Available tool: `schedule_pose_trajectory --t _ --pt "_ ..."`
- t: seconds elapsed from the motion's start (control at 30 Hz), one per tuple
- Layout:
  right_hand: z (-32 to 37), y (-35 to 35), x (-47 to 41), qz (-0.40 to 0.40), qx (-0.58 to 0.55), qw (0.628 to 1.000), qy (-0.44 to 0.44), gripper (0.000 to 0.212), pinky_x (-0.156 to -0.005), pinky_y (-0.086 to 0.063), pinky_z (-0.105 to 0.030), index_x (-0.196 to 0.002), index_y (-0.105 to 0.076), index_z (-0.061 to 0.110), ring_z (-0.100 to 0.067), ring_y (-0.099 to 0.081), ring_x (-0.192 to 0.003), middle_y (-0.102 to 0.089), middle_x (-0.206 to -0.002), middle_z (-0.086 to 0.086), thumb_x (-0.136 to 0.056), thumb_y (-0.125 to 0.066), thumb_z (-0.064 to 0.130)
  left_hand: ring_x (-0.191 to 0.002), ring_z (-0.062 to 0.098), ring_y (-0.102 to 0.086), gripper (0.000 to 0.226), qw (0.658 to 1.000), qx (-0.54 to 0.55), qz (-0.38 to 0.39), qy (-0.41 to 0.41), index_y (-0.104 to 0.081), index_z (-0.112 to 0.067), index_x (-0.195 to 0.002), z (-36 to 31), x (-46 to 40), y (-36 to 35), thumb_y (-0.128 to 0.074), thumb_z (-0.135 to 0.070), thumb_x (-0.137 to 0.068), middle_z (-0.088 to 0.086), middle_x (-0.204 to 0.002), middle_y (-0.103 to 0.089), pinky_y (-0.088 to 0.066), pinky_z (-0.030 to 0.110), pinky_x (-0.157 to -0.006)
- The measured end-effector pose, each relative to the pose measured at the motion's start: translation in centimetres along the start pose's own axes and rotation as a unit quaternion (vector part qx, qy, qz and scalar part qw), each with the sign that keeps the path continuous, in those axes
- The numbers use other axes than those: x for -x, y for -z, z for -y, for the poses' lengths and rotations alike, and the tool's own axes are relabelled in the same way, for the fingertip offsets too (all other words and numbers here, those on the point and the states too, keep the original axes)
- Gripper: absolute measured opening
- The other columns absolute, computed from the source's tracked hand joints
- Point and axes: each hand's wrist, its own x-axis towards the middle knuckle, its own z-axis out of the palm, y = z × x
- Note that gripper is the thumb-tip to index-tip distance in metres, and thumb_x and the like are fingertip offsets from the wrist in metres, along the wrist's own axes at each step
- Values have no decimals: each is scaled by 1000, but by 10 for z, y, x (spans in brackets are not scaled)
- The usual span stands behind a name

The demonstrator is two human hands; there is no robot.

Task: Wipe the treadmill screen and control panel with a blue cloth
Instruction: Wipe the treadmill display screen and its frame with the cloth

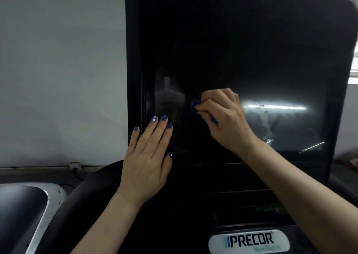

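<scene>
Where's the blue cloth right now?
In the head view, the blue cloth is bunched in the right hand against the treadmill screen, right of the flat left hand.

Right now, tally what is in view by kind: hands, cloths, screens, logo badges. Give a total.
Hands: 2, the left hand flat on the screen's edge and the right hand gripping the cloth
Blue cloth: 1
Treadmill screen: 1
Precor logo badge: 1
Total: 5
</scene>
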Motion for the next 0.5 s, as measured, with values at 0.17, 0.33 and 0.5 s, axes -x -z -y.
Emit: schedule_pose_trajectory --t 0.17,0.33,0.5 --pt "-16 12 2 -14 3 1000 -17 8 -92 -34 -28 -89 -70 5 -23 -54 -96 -64 -101 -6 -90 -64 10 -152 24 -21 54 1000 -3 -1 5 -37 -7 -152 -1 0 0 -38 -28 -102 9 -162 -29 -9 48 -125" --pt "-9 5 0 -33 4 999 -28 5 -89 -38 -32 -89 -70 5 -23 -54 -96 -64 -101 -6 -89 -66 7 -152 25 -21 55 1000 -11 3 5 -37 -5 -152 -1 -1 2 -39 -27 -101 11 -162 -30 -7 47 -125" --pt "-12 7 0 -20 6 1000 -18 4 -88 -41 -35 -91 -71 7 -23 -55 -97 -65 -103 -5 -89 -67 8 -153 27 -20 54 1000 -14 -5 -9 -39 -4 -150 -14 -7 6 -37 -28 -102 12 -161 -31 -6 46 -125"
